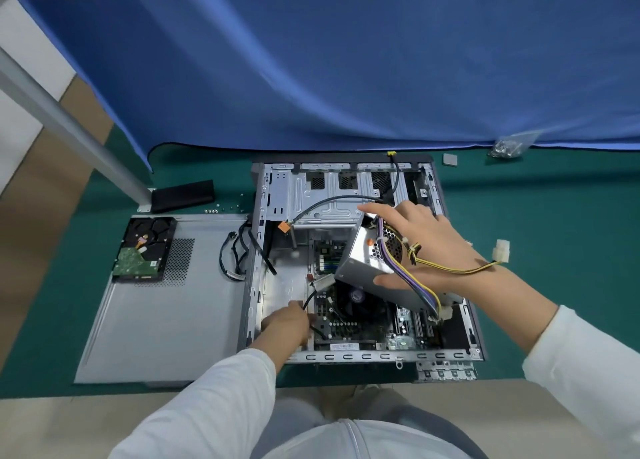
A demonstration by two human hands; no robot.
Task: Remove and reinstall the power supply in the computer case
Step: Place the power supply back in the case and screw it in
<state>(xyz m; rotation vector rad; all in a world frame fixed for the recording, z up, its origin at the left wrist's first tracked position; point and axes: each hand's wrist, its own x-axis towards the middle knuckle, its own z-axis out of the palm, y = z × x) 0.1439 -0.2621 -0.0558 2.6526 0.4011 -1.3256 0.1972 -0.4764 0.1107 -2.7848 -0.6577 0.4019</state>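
Observation:
The open computer case (277, 188) lies on its side on the green mat. A grey metal power supply (360, 261) is tilted up above the motherboard (349, 323), and my right hand (426, 243) grips it from above with thumb and fingers spread round its body. Its purple, yellow and black cable bundle (412, 278) drapes over my right wrist, and a white connector (502, 250) dangles to the right. My left hand (289, 323) is low in the case, pinching a black cable (310, 299) beside the motherboard.
The case's side panel (166, 320) lies to the left with a hard drive (143, 250) on it. Loose black cables (239, 254) hang at the case's left wall. A bag of screws (507, 146) and small screws (211, 211) sit on the mat. Blue cloth (346, 70) covers the back.

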